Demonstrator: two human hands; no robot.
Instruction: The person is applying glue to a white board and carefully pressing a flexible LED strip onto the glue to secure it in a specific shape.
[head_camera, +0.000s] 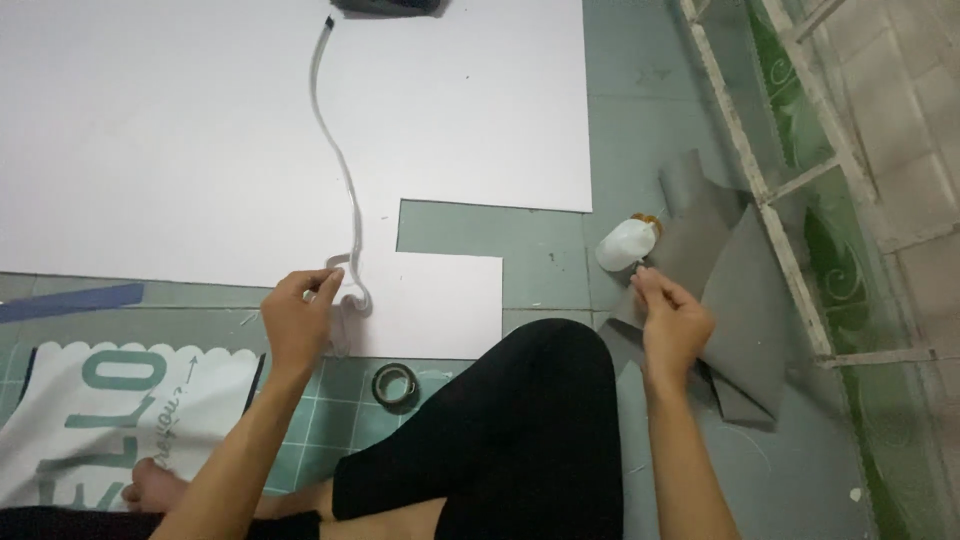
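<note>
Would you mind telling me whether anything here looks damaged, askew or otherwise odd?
Little stands out. The white board has a stepped notch missing from its lower right corner, with straight edges, so it looks cut. The white bottle lies tipped on the tiled floor; no spill shows.

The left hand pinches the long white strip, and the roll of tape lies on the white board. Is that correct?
Not quite. In the head view the left hand does pinch the white strip, but the roll of tape lies on the green tiled floor, just off the white board.

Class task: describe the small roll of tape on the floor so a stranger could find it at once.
Start at the big white board on the green tiled floor. Just below its lower edge, beside the black-clad knee, lies the tape roll: the only small dark ring there.
</note>
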